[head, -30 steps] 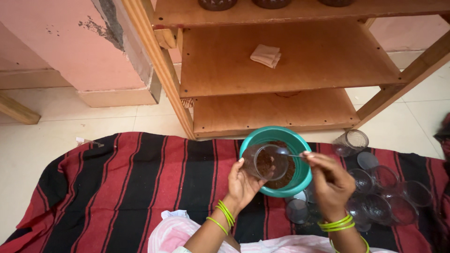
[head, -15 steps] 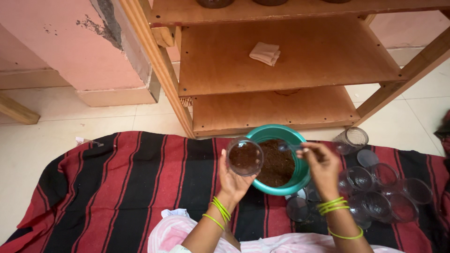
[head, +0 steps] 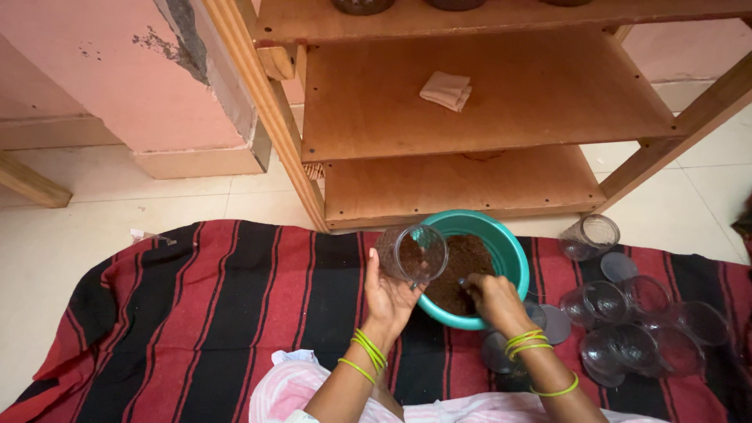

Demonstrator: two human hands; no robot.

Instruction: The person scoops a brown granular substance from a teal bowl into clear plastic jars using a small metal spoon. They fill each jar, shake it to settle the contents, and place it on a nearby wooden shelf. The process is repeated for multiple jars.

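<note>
My left hand [head: 387, 293] grips a clear plastic jar [head: 413, 254] with some brown powder in it, tilted over the left rim of a teal bowl [head: 509, 249]. The bowl rests on a red and black striped cloth [head: 219, 313] and holds dark brown powder [head: 462, 274]. My right hand [head: 492, 301] reaches into the bowl's near side, its fingers closed on a small spoon whose bowl is hidden in the powder. Both wrists wear green bangles.
Several empty clear jars [head: 627, 321] and round lids [head: 617, 266] lie on the cloth to the right; one jar [head: 589, 235] lies on its side. A wooden shelf unit [head: 470, 117] stands just behind, with a folded cloth [head: 445, 90] on it. Pale floor tiles [head: 94, 227] lie to the left.
The right hand dropped from the bowl's far right rim down into the powder at the near side. The jar in the left hand tilted and shifted slightly right.
</note>
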